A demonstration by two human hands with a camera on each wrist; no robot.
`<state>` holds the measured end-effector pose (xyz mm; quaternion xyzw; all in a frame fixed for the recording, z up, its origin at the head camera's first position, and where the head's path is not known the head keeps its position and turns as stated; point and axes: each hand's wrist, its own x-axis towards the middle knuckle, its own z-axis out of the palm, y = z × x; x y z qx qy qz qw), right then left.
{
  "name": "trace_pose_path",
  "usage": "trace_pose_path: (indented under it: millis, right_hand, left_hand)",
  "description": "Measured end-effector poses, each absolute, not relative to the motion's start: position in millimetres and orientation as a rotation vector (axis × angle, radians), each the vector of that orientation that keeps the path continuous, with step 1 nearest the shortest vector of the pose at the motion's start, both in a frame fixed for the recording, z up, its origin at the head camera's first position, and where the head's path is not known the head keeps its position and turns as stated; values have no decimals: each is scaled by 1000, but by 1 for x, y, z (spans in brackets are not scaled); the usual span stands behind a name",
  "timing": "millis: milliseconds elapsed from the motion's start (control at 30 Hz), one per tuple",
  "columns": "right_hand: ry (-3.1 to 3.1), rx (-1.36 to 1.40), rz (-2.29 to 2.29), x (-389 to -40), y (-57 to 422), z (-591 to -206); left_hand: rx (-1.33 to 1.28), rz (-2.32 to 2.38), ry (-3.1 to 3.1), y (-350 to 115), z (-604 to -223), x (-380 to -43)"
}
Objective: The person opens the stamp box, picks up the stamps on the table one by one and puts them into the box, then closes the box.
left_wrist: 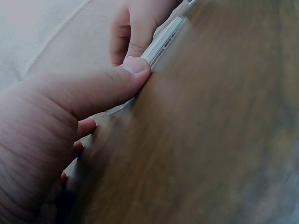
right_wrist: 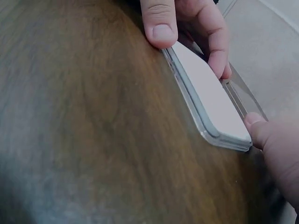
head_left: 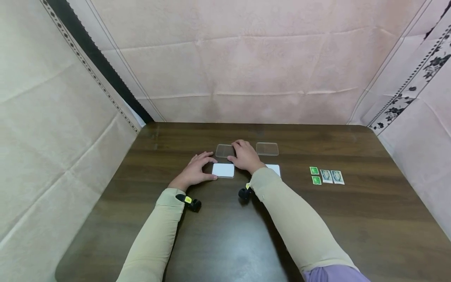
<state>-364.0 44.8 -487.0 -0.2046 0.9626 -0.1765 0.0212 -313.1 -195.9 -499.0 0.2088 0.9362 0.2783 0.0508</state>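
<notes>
A white stack (head_left: 223,170), seemingly of cards, sits in a shallow clear plastic box (right_wrist: 210,137) on the table. My left hand (head_left: 195,169) holds the box by its left end, thumb at the near corner and index finger at the far corner. Just beyond it lies a clear plastic lid (head_left: 224,151). The thumb and fingertips of my right hand (head_left: 245,156) grip that lid's right end; the thumb is close to the stack's far right corner. Another white stack (head_left: 273,169) is partly hidden by the right wrist.
Behind the second stack lies another clear lid (head_left: 267,149). To the right are two small green cards (head_left: 316,180) and two larger blue-and-white cards (head_left: 332,176). Pale cloth (head_left: 253,78) hangs around the brown wooden table (head_left: 352,219).
</notes>
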Motion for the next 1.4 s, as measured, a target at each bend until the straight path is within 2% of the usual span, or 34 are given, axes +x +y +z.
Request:
trace_pose_path:
  millis: [1100, 1400]
  right_hand:
    - [2930, -547, -524, -376, 39, -482]
    - [2863, -543, -689, -375, 44, -479]
  left_hand:
    - [637, 847, 2835, -194, -495, -313]
    - [642, 824, 2844, -197, -497, -312]
